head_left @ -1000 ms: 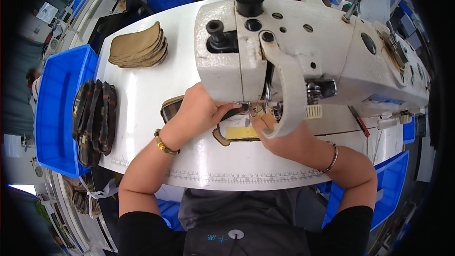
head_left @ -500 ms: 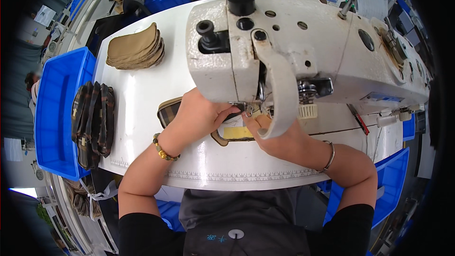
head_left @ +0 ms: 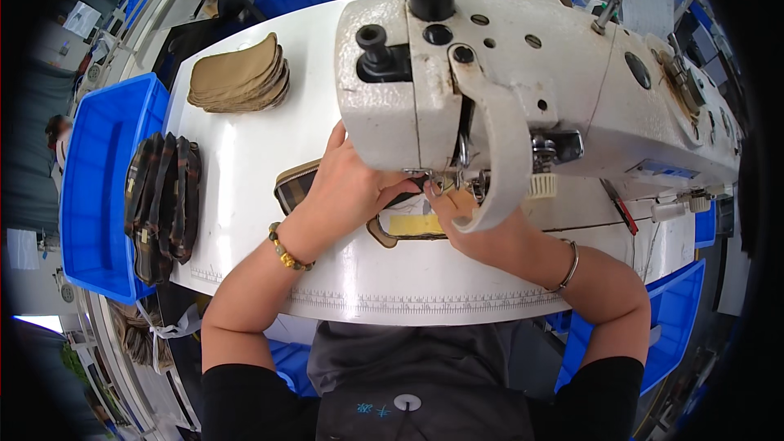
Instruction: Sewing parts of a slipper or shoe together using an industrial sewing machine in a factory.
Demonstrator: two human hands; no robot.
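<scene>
My left hand (head_left: 347,188) pinches the dark edge of a plaid zippered pouch (head_left: 296,189) between thumb and forefinger, close to the presser foot of a white sewing machine (head_left: 374,114). Its other fingers spread over the pouch's tan-trimmed body. From the other side, my right hand (head_left: 482,227) closes on the same edge with its fingertips at the foot, partly covered by the machine's curved white arm. Between the hands lies a yellow patch (head_left: 414,224) inside a tan-bound dark edge that looks like part of the pouch. The needle point is hard to make out.
A stack of tan fabric pieces (head_left: 237,77) sits at the far left of the white table (head_left: 245,220). Folded plaid pieces (head_left: 163,204) hang over the rim of a blue bin (head_left: 102,180). Red-handled snips (head_left: 621,208) lie right of the machine. A ruler strip (head_left: 425,304) follows the near edge.
The whole view has shifted slightly, with the machine appearing further right. My left hand's fingers lie a little more spread over the pouch; both hands stay at the presser foot.
</scene>
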